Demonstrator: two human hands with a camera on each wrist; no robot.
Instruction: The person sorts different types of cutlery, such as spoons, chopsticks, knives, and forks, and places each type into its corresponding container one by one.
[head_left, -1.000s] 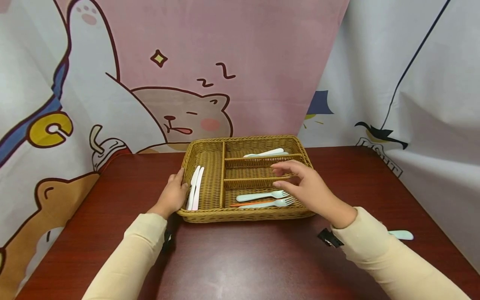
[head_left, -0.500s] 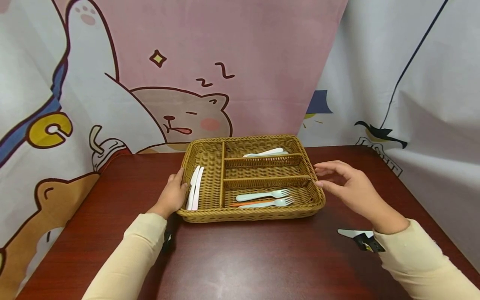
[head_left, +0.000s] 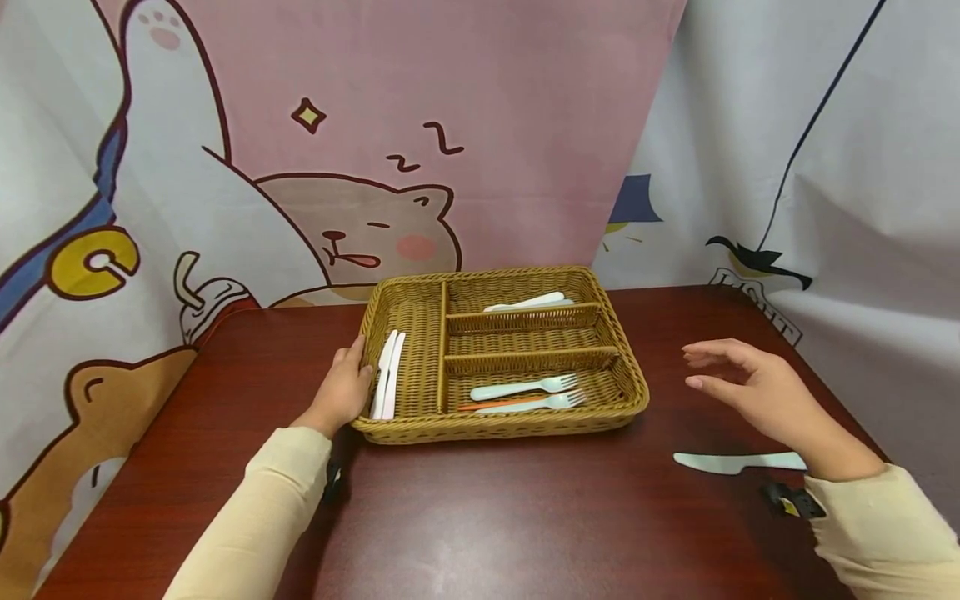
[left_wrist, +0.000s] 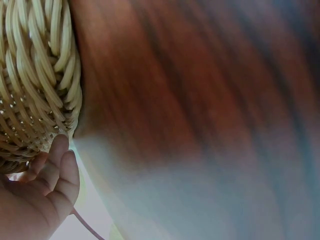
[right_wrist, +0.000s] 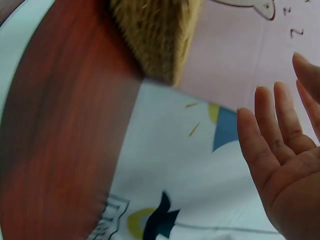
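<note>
A wicker cutlery basket [head_left: 510, 431] with several compartments sits on the table. My left hand [head_left: 343, 390] holds its left rim, thumb over the edge and fingers on the outer wall; the left wrist view shows the fingers [left_wrist: 67, 175] against the weave. My right hand [head_left: 772, 400] is right of the basket, fingers apart and loosely bent, holding nothing. Below it a pale mint knife [head_left: 723, 463] lies on the table, its right end hidden by the wrist. Inside the basket are two white knives [head_left: 387, 379] at left and two mint forks [head_left: 525, 387] at front right.
Beneath the forks lies an orange utensil [head_left: 480, 407]. White and pale utensils [head_left: 528, 302] lie in the back right compartment. The dark red table [head_left: 480, 517] meets a printed cloth [head_left: 540, 125] behind and on both sides.
My right hand has moved right, from over the basket's front right compartments to beyond its right rim, uncovering most of the mint knife. My left hand has stayed at the left rim.
</note>
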